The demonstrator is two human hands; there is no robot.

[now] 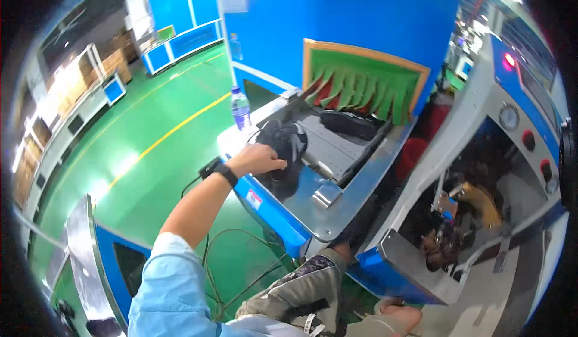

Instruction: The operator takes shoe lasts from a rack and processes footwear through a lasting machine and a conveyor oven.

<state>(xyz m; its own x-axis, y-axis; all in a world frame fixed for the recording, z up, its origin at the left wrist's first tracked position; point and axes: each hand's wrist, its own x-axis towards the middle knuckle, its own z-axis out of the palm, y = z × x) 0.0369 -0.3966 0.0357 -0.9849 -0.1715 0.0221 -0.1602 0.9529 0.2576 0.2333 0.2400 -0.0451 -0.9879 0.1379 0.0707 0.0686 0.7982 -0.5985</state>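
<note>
LEFT HAND (257, 158): frame centre, fingers curled, gripping black shoe (282, 137) | BOTTLE (239, 108): just beyond, upper left of centre | RIGHT HAND: state cannot be determined

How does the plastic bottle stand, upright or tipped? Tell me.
Upright: the bottle has its cap uppermost and its base down by the metal worktop.

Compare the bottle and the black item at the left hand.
Colour: the bottle is clear with a purple cap; the black item is dark with white marks.
Pose: the bottle stands upright; the black item sits low and bulky.
Contact: the bottle is free of the left hand; the black item is right at it.
Shared: both are on the table's left side.
</note>
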